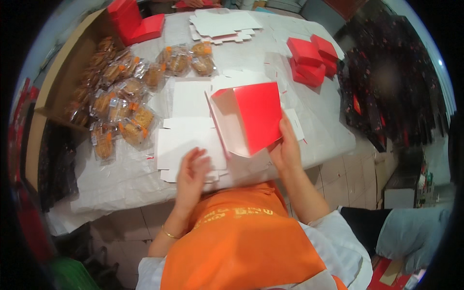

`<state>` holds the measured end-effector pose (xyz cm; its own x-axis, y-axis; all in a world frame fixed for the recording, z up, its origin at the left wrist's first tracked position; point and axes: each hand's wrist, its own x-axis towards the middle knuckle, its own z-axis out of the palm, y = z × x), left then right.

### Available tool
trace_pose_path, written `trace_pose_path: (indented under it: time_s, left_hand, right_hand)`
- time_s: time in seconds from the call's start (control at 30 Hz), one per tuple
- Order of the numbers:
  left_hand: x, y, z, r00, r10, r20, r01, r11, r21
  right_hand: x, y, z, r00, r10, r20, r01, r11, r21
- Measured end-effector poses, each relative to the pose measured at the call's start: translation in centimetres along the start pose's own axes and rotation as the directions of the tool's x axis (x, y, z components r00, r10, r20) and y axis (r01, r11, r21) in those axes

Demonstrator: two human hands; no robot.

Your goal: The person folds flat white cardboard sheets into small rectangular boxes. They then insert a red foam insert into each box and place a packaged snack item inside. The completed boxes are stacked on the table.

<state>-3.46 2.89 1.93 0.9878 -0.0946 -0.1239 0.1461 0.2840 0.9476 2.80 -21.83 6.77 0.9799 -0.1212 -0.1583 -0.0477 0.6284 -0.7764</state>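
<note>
A partly folded paper box [261, 113], red outside and white inside, is tilted over the near side of the table, its open side toward the left. My right hand [286, 145] grips it by the lower right edge, with some fingers hidden behind the panel. To the left of the box, my left hand [193, 169] hovers over flat white box blanks [186, 142]. Its fingers are loosely bent, apart and slightly blurred, and it holds nothing.
Several clear packs of round baked goods [130, 108] lie left, some inside a brown carton [67, 63]. Folded red boxes stand at the right [311, 58] and far left [133, 24]. White blanks [224, 24] are stacked at the far side. Another person's hand [195, 3] shows beyond.
</note>
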Motion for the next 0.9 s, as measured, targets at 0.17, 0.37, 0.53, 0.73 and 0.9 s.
trace_pose_path:
  time_s: [0.17,0.37,0.53,0.73,0.9]
  left_hand:
    - [-1.0,-0.9,1.1,0.980,0.110,-0.168,-0.148,0.961,-0.234]
    - [-0.2,3.9,-4.3,0.814,0.164,-0.557,-0.338,0.914,-0.226]
    - [-0.8,3.5,-5.6,0.897,0.138,-0.419,-0.131,0.990,0.046]
    - [-0.7,3.7,-2.5,0.960,-0.009,-0.281,0.026,0.998,0.057]
    - [0.3,3.6,-2.2,0.954,-0.093,-0.286,0.110,0.993,0.043]
  right_hand:
    - [-4.1,6.8,2.5,0.936,0.308,0.172,-0.260,0.932,-0.254]
    - [1.5,7.1,3.8,0.746,0.377,0.550,0.324,0.516,-0.793]
    - [20.1,8.1,5.9,0.826,-0.206,0.525,0.527,-0.050,-0.848]
    - [29.5,10.0,12.6,0.979,0.041,0.197,0.201,-0.274,-0.941]
    - [34.6,11.7,10.1,0.905,0.388,0.175,0.299,-0.285,-0.911]
